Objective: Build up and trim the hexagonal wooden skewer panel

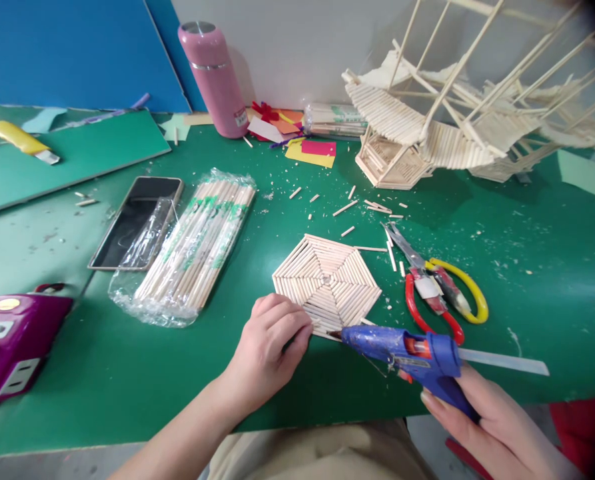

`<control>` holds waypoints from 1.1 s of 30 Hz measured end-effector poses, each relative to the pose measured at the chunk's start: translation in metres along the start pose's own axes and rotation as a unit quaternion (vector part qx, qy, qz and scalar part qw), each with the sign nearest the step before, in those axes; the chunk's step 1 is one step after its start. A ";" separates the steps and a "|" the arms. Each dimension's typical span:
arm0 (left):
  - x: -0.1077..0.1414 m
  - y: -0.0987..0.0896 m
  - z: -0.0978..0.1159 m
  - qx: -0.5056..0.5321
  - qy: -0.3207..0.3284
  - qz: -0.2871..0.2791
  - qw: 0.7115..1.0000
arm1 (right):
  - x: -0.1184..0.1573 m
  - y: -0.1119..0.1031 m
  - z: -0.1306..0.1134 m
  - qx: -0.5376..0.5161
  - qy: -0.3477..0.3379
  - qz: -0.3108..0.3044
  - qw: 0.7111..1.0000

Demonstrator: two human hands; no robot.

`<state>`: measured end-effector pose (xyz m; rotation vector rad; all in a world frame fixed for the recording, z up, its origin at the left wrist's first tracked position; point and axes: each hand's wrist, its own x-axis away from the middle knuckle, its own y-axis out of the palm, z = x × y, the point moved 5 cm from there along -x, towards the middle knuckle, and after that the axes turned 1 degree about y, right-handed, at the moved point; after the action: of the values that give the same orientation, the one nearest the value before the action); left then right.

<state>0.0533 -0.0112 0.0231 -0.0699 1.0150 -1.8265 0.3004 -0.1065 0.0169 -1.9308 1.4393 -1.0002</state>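
Note:
On the green tabletop lies a flat many-sided panel of thin wooden sticks (344, 270), laid in wedges around a small centre hole. My left hand (272, 343) is closed at its near left edge, fingertips pinched on the rim; exactly which stick they grip is partly hidden. My right hand (492, 417) is wrapped around the handle of a blue hot glue gun (377, 341). Its nozzle points left and meets the panel's near edge, close to my left fingertips. A translucent glue stick (507, 362) sticks out of the gun's back.
Scissors and pliers (427, 280) with yellow and red handles lie right of the panel, near stick offcuts (346, 208). Bagged sticks (197, 247) overlap a phone (137, 220) at left. Behind stand a pink flask (214, 80) and a stick-built model (427, 127). A purple power socket (22, 340) sits left.

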 end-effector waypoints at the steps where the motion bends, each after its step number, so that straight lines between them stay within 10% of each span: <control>1: 0.000 0.000 0.000 0.000 -0.001 0.000 1.000 | 0.000 0.000 -0.001 -0.004 -0.002 0.002 1.000; 33: 0.000 0.001 0.000 0.017 0.004 0.013 1.000 | -0.003 0.000 0.000 -0.005 0.016 -0.010 1.000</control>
<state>0.0537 -0.0111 0.0226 -0.0288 0.9868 -1.8218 0.2998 -0.1033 0.0160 -1.9489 1.4472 -1.0385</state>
